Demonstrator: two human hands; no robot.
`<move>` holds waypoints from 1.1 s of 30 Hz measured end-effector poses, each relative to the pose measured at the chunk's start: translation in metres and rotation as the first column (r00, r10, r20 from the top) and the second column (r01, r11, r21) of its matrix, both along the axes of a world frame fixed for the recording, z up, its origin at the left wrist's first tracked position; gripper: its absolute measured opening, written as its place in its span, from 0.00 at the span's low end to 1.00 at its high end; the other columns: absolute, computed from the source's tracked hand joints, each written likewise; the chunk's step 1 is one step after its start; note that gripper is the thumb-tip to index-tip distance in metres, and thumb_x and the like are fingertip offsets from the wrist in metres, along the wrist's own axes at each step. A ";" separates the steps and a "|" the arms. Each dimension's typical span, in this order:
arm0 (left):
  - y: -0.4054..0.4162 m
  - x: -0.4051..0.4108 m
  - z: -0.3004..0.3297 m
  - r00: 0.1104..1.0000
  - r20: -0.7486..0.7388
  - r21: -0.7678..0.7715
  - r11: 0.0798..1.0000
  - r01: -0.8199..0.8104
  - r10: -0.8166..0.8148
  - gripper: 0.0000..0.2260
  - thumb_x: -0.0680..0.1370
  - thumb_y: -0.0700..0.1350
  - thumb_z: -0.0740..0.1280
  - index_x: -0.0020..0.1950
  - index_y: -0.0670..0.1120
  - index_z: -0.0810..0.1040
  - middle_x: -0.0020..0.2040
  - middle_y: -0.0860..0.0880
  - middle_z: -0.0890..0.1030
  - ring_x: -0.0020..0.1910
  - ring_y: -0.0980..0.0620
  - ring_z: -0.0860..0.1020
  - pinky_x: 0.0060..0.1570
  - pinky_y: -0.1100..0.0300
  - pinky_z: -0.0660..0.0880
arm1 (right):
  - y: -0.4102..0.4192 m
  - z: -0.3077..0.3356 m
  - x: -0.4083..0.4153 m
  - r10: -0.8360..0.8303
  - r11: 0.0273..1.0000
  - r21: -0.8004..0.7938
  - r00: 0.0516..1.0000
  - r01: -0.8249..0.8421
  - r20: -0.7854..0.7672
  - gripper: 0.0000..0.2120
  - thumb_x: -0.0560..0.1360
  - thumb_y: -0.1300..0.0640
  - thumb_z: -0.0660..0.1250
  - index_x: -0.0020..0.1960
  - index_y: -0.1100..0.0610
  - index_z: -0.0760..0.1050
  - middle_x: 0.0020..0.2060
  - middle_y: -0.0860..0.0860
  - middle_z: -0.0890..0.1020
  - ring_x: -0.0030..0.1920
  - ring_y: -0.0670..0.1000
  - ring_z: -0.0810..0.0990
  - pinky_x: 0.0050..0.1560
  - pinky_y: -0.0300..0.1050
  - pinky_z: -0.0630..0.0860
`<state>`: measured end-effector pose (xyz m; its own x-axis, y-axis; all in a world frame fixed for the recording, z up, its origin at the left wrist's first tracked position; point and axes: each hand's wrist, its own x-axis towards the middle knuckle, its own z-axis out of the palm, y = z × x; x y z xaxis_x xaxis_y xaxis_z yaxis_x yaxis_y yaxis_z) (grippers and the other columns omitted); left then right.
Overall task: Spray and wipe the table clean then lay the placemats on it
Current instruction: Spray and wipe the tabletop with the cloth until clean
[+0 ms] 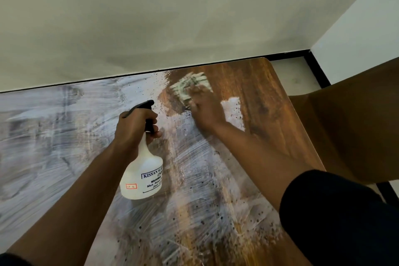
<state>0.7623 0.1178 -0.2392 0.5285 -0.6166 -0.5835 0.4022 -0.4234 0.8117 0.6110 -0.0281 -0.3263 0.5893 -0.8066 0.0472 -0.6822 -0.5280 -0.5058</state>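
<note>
A brown wooden table fills the lower view, most of it smeared with whitish wet streaks and droplets. My left hand grips the black trigger neck of a white spray bottle, held just above the table's middle. At the far right part of the table, my right hand presses a folded green and white cloth onto the wood. Hand and cloth are motion-blurred. No placemats are in view.
A pale wall runs right behind the table's far edge. A brown chair back stands off the table's right side. A black skirting strip lines the white side wall at the right.
</note>
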 end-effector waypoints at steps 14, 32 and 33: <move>0.030 0.029 0.007 0.999 -0.024 -0.013 0.999 -0.038 0.037 0.19 0.80 0.35 0.65 0.68 0.50 0.82 0.41 0.43 0.76 0.38 0.42 0.77 0.24 0.62 0.73 | 0.020 0.008 0.041 -0.430 0.903 0.013 0.902 0.429 0.033 0.19 0.82 0.61 0.64 0.68 0.44 0.77 0.68 0.48 0.78 0.66 0.48 0.76 0.57 0.31 0.74; 0.052 0.094 0.001 0.994 -0.051 0.012 0.996 -0.094 0.094 0.22 0.81 0.34 0.63 0.72 0.49 0.79 0.42 0.43 0.73 0.45 0.39 0.75 0.21 0.65 0.69 | -0.021 -0.007 0.063 -0.262 0.964 0.014 0.962 0.264 -0.071 0.21 0.84 0.56 0.61 0.77 0.52 0.69 0.78 0.50 0.67 0.79 0.55 0.61 0.75 0.58 0.65; 0.052 0.095 0.001 0.995 -0.055 0.010 0.996 -0.084 0.084 0.21 0.81 0.34 0.63 0.71 0.49 0.79 0.42 0.43 0.74 0.45 0.38 0.75 0.21 0.65 0.69 | -0.024 -0.008 0.066 -0.283 0.959 0.009 0.955 0.284 -0.085 0.22 0.83 0.57 0.61 0.77 0.53 0.69 0.78 0.50 0.66 0.80 0.55 0.59 0.76 0.58 0.63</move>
